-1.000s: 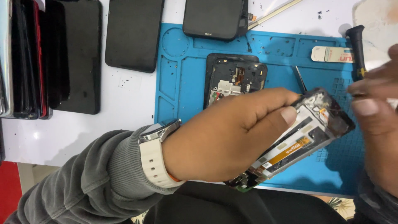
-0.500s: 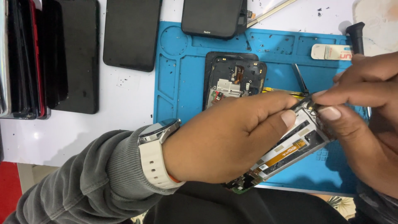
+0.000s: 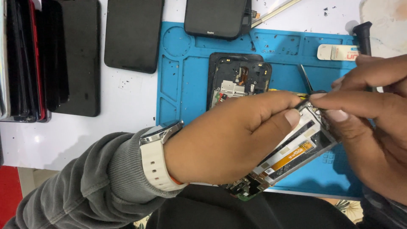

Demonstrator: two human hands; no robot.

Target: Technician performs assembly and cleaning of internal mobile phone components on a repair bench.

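While your left hand [image 3: 229, 148] grips the opened phone frame [image 3: 288, 154] above the blue mat [image 3: 186, 85] to steady it, your right hand [image 3: 364, 123] pinches tweezers [image 3: 306, 80] at its top corner, apparently for fine work.

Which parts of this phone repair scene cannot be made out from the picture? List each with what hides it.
Head view only:
- The opened phone: its near half is hidden under the left hand.
- The tweezers: the tips vanish between the fingers of the right hand.
- The black-handled tool: its lower end is covered by the right hand.
- The stack of phones: cut off by the left edge.
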